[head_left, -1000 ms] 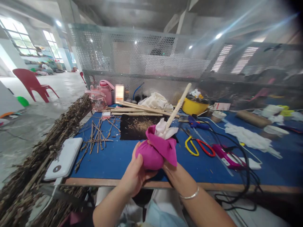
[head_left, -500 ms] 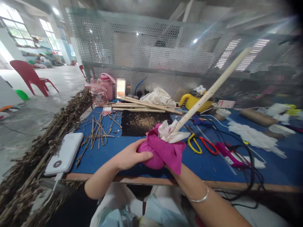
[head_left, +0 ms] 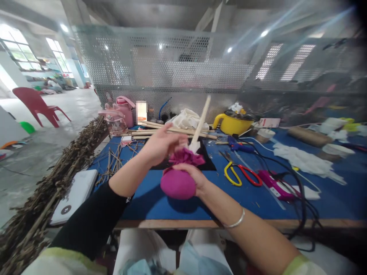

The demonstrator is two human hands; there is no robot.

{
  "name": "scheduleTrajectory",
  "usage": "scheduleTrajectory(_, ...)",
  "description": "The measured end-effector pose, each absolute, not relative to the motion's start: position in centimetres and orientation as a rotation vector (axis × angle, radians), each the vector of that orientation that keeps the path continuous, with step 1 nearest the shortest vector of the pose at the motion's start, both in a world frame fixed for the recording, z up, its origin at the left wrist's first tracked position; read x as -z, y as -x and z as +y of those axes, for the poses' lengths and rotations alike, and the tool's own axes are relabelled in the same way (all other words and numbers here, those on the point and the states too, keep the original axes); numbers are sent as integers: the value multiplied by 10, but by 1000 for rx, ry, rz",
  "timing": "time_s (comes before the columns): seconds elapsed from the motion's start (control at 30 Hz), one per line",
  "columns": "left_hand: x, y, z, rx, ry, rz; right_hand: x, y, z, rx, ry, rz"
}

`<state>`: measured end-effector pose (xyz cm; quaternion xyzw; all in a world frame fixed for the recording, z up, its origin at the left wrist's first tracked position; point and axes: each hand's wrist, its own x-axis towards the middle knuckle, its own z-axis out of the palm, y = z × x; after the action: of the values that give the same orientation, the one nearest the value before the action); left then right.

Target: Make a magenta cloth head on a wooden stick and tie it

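Observation:
My right hand point(head_left: 191, 173) is wrapped round the gathered neck of a magenta cloth-covered ball point(head_left: 177, 185), held over the table's front part. Above that grip the cloth spreads into a crumpled frill point(head_left: 187, 156). White fabric point(head_left: 194, 146) pokes out of it around a pale wooden stick point(head_left: 201, 120), which leans away from me. My left hand point(head_left: 164, 144) is raised beside the frill with its fingers apart and slightly blurred. Whether its fingertips touch the cloth or stick I cannot tell.
Scissors point(head_left: 239, 173) with yellow and red handles lie to the right, near a blue glue gun point(head_left: 239, 145) and dark cables. Behind are wooden sticks, a white cloth point(head_left: 186, 119) and a yellow pot point(head_left: 235, 123). A white power bank point(head_left: 75, 196) and dry twigs point(head_left: 114, 162) are left.
My left hand has let go of the ball and risen beside the frill. The ball now hangs in my right hand's grip, its cloth bunched at the neck. The stick points farther away from me.

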<state>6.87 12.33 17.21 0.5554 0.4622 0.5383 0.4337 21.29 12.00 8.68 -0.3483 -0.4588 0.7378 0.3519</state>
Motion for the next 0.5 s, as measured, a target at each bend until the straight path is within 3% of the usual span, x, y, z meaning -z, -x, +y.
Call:
scheduleTrajectory(0.1,-165,-60,117,-1603,-1060,900,-104,-222,136,-1942,838,-992)
scheduleTrajectory(0.23,-114,-74,71,-1302,-914,1048,-108,-222,143,-1847,808,-914)
scheduleTrajectory(0.33,-84,-89,48,-1389,-1072,1127,-92,-212,130,-1744,836,-1041)
scheduleTrajectory(0.5,-78,-80,62,-983,-1249,925,-62,-208,109,-1631,883,-1181)
